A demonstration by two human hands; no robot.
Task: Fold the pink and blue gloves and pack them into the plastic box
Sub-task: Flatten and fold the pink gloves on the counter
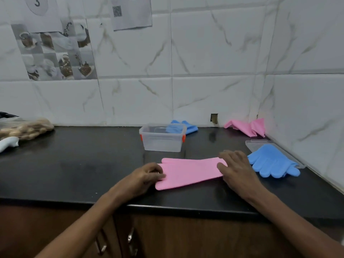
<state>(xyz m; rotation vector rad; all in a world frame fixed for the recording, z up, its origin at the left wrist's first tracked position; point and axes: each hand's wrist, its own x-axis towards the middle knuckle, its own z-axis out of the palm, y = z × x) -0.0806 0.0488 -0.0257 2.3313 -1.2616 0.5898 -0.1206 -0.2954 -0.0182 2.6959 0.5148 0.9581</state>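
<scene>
A pink glove (189,172) lies flat on the black counter (83,164) in front of me. My left hand (147,175) grips its left end, fingers curled on the edge. My right hand (236,168) presses flat on its right end. Behind the pink glove stands a clear plastic box (162,137) with orange clips, open and empty. A blue glove (272,161) rests at the right, partly on the box's clear lid (256,145). Another blue glove (186,126) lies behind the box. A crumpled pink glove (247,127) sits in the back right corner.
A clear bag of brown items (26,128) and a white object (8,143) lie at the counter's far left. Tiled walls close the back and right sides. Wooden cabinet doors with metal handles (115,239) are below the counter's front edge.
</scene>
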